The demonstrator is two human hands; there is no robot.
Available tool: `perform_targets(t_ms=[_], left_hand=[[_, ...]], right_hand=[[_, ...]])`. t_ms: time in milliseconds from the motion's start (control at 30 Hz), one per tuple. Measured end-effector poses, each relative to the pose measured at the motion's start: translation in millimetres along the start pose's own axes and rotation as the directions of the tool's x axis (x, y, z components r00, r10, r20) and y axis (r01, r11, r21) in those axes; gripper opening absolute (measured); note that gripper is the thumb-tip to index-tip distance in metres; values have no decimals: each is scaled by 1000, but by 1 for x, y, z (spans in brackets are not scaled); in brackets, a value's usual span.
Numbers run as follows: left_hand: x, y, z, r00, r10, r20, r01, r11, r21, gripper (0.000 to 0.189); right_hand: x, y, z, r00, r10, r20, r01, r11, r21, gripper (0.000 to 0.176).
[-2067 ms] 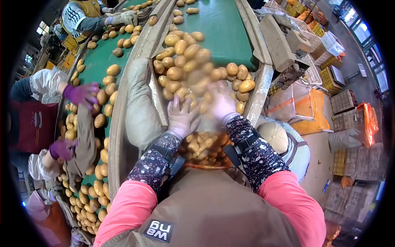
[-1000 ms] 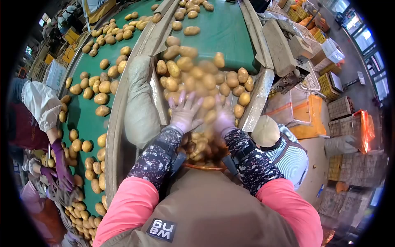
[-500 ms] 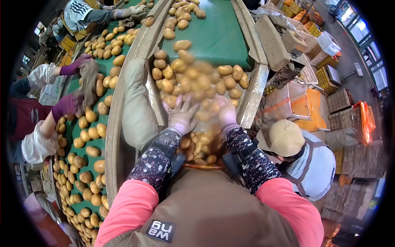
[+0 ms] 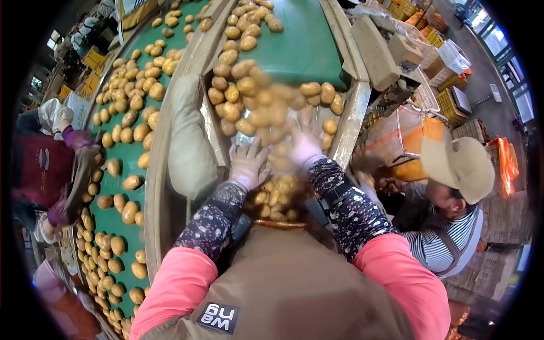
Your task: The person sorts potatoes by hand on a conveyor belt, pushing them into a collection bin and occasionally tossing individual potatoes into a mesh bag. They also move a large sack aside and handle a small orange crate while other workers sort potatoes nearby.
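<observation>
Yellow-brown potatoes [image 4: 232, 93] lie at the lower end of a green conveyor belt [image 4: 300, 45], those in the middle smeared by motion. My left hand [image 4: 249, 164], in a thin pale glove, is at the left side of the chute with its fingers spread. Opposite it, my right hand [image 4: 306, 144], gloved too and slightly blurred, has its fingers stretched toward the potatoes at the belt's end. Neither hand is closed round a potato. Between and below my wrists, more potatoes [image 4: 275, 198] fill a container with a reddish rim [image 4: 280, 224].
A grey padded bag [image 4: 190, 141] lies along the chute's left wall. Beyond it runs a second green belt [image 4: 122, 184] with potatoes, where a person in purple gloves [image 4: 76, 139] stands. At right, a person in a tan cap [image 4: 459, 164] is close to my right arm; crates [image 4: 453, 107] stand behind.
My right hand has moved slightly up and left, my left hand slightly down. The capped person has shifted right and turned. At left, the purple-gloved hands have drawn back from the belt.
</observation>
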State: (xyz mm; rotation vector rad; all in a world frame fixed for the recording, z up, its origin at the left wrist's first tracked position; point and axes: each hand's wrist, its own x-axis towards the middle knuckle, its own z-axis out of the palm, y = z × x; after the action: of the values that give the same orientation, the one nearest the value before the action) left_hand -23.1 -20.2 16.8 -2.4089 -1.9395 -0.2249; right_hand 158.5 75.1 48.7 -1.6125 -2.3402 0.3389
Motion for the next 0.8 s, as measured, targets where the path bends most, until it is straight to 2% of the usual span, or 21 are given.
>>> perform_targets(t_ms=[33, 100, 133, 167, 200, 267, 300, 333, 400, 433, 467, 500, 533, 567, 600, 667, 700, 733, 800], left_hand=[[-7, -2, 4, 998, 38, -45, -40, 999, -35, 65], [-9, -8, 11, 988, 104, -110, -117, 985, -124, 67], [-5, -8, 16, 968, 103, -229, -142, 976, -164, 64], [-2, -9, 20, 952, 61, -300, -128, 970, -208, 64], [2, -10, 17, 943, -24, -331, -44, 979, -197, 68], [17, -16, 34, 870, -235, -434, 120, 954, -275, 72], [17, -16, 40, 915, -237, -327, 173, 961, -215, 73], [19, -20, 42, 945, -234, -228, 207, 969, -136, 74], [14, -20, 31, 982, -165, -90, 148, 974, -169, 66], [8, -16, 28, 990, -130, -63, 120, 984, -133, 62], [3, -11, 26, 995, -95, -36, 91, 991, -98, 57], [-3, -13, 37, 988, -23, -152, 8, 995, -100, 50], [-6, -11, 39, 989, 6, -146, -29, 988, -152, 48], [-11, -10, 39, 990, 55, -130, -70, 991, -110, 48], [-17, -10, 38, 988, 103, -111, -111, 991, -68, 48], [-28, -13, 43, 971, 214, -106, -222, 972, -73, 52], [-27, -15, 43, 967, 188, -174, -213, 966, -145, 53], [-27, -15, 44, 960, 147, -239, -201, 954, -222, 55], [-13, -8, 36, 939, -120, -323, 36, 966, -255, 60]], right_hand=[[-11, 4, 10, 998, -2, 60, 4, 1000, -30, 62], [-24, 6, 24, 996, -44, 78, 43, 999, 15, 64], [-29, 7, 30, 994, -66, 89, 63, 997, 35, 66], [-36, 9, 39, 991, -134, 11, 132, 987, 88, 69], [-43, 6, 44, 988, -153, 18, 151, 985, 78, 67], [-52, 1, 46, 981, -193, 23, 191, 980, 54, 64], [-58, 3, 49, 973, -229, 28, 225, 969, 97, 57], [-55, 6, 57, 962, -272, -9, 271, 959, 86, 57], [-47, 16, 68, 931, -356, -81, 361, 931, 59, 58], [-40, 8, 40, 969, -247, -3, 246, 964, 98, 64], [-33, 10, 36, 986, -164, -29, 166, 982, 84, 66], [-20, 12, 35, 995, -77, -64, 82, 994, 77, 68], [-11, 12, 28, 1000, 12, -8, -11, 993, 118, 73], [-2, 13, 20, 994, 100, 48, -106, 983, 149, 78], [3, 25, 26, 947, 108, 302, -250, 839, 484, 79], [0, 26, 51, 931, 75, 357, -120, 987, 105, 75], [-20, 7, 32, 929, 112, 352, -124, 992, 11, 69], [-32, 2, 33, 929, 102, 355, -122, 992, 35, 64], [-49, -3, 51, 976, 46, 215, -39, 999, -36, 60]])
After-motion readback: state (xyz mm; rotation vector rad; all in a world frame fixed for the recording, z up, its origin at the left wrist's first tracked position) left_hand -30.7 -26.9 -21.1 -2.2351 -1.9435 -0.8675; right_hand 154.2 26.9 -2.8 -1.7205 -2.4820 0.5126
